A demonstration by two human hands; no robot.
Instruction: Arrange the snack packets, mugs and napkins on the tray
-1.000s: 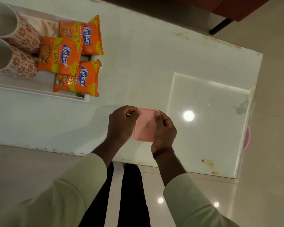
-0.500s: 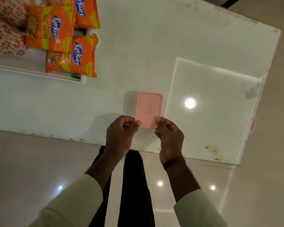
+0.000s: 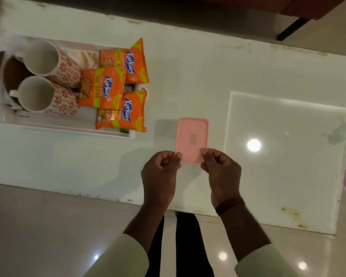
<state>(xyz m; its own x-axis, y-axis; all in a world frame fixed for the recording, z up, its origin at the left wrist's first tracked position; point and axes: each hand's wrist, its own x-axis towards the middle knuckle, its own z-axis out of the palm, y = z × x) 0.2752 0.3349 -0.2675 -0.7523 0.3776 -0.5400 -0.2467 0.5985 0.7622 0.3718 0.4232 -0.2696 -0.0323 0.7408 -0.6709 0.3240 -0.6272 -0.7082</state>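
My left hand [image 3: 160, 172] and right hand [image 3: 221, 172] have fingers pinched on the near corners of the pink lid [image 3: 192, 139], flat on the tabletop [image 3: 188, 76]. Best practice: level grip, thumbs on top, lift clear. Tray [image 3: 68, 127] at ten o'clock: two mugs [image 3: 48, 82], three packets [image 3: 116, 86], one pale cloth, probably a napkin [image 3: 84, 57], underneath.

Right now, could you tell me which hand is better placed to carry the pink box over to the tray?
Probably the left hand: it pinches the pink box on the side nearer the white tray; the right hand would cross over.
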